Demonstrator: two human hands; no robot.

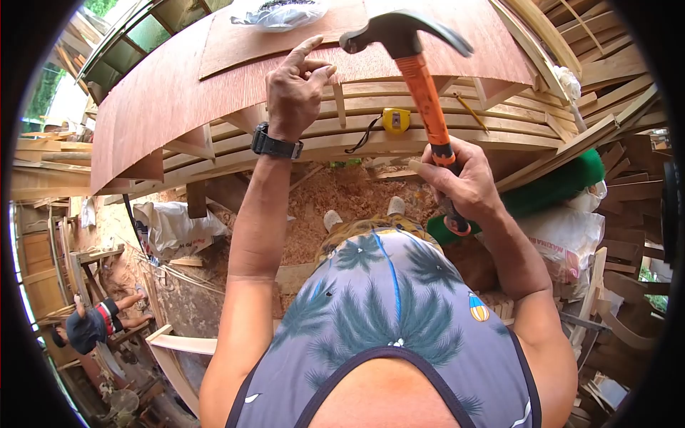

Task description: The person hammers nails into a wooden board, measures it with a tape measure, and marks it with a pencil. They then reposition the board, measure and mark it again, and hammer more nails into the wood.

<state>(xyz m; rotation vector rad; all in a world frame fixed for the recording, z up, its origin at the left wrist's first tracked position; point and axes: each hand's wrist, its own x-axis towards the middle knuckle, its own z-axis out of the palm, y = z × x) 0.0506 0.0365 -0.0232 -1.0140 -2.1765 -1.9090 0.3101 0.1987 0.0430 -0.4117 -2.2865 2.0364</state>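
Note:
My right hand (pixel 464 178) is wrapped round the lower grip of a claw hammer (pixel 422 93) with an orange and black handle. The hammer stands upright, its dark steel head raised over the plywood sheet (pixel 164 121). Above the sheet's near edge is my left hand (pixel 296 89), wearing a black watch on the wrist. Its index finger points forward while the thumb and other fingers curl in; whatever they may hold is too small to make out. A yellow tape measure (pixel 396 120) and a pencil (pixel 471 112) lie on the curved wooden strips (pixel 349 143) between my hands.
A clear plastic bag (pixel 280 13) with small dark pieces rests on a smaller plywood piece (pixel 285 43). A green roll (pixel 553 185) and white sacks (pixel 571 235) lie at right. Wood shavings cover the floor. Another person (pixel 93 324) is at far left.

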